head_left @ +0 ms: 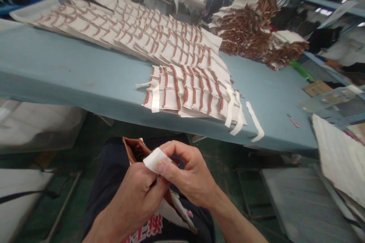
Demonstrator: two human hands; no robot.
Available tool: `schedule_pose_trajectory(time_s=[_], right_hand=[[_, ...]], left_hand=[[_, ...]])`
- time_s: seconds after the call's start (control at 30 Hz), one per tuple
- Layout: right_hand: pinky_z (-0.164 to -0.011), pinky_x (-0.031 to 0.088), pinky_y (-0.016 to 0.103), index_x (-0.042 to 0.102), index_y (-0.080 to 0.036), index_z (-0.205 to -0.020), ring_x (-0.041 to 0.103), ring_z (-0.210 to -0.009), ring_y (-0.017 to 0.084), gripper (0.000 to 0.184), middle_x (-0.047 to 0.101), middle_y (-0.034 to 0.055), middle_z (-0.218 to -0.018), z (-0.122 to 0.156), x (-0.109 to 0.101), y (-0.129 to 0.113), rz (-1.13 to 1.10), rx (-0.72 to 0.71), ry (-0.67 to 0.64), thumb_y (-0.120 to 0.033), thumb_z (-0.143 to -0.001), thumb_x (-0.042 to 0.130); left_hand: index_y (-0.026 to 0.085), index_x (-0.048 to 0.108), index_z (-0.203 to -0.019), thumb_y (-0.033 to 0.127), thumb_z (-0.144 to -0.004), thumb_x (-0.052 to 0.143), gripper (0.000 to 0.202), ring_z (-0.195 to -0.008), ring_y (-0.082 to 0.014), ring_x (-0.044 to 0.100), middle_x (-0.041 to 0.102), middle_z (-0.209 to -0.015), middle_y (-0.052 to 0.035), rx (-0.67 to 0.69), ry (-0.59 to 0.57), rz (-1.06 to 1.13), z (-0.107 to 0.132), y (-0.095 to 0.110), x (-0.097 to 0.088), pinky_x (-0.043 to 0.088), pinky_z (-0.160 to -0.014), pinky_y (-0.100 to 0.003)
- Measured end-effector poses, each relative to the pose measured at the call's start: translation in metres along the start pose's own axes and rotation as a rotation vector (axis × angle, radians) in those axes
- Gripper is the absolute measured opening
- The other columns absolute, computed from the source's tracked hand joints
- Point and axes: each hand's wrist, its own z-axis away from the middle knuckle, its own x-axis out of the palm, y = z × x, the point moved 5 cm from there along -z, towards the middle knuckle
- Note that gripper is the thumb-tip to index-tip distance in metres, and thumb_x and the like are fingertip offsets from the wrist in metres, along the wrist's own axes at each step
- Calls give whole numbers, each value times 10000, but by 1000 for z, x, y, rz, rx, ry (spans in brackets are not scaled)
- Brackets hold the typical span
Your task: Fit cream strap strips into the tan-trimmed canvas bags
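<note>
Over my lap, my left hand (139,190) is closed around a folded brown-and-white fabric piece (131,150). Part of that piece sticks up above the knuckles, and a white-backed part hangs below toward my knees. A short white strip (156,158) lies across its edge, pinched between the thumb and fingers of my right hand (184,171). Both hands touch each other there, and they hide most of the piece's middle. On the table edge ahead, similar white pieces with brown edging (188,91) lie overlapped in rows.
A blue-covered table (114,79) runs across in front. More edged pieces (128,26) spread over its far left. Loose white strips (255,121) hang at the front edge. A brown-and-white stack (245,26) stands at the back right, and a small pink-handled tool (293,120) lies right.
</note>
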Motion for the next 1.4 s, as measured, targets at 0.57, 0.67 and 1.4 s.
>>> schedule_pose_trajectory(time_s=[0.57,0.67,1.4], right_hand=[[-607,513,254,639,-195,-758,600,-576,121,566,723,17,-667,-17,-8,19,-268,22,160,-707,-911,828],[-584,491,242,641,-191,-717,565,-559,108,634,680,5,-629,-24,-10,23,-410,33,256,-779,-856,835],[-626,515,281,838,-170,-803,613,-591,145,637,775,52,-702,-22,-7,11,-167,-64,272,-752,-1007,682]], left_hand=[[215,902,-945,440,-998,639,350,-624,-201,793,865,-782,-33,-120,90,25,4,-21,-22,597,-565,-203],[229,915,-999,522,-1000,647,396,-762,-242,857,914,-957,-60,-190,124,3,5,-39,-27,656,-650,-213],[216,931,-1095,643,-970,641,531,-797,-281,849,906,-932,-81,-190,197,11,-7,-15,-30,692,-751,-297]])
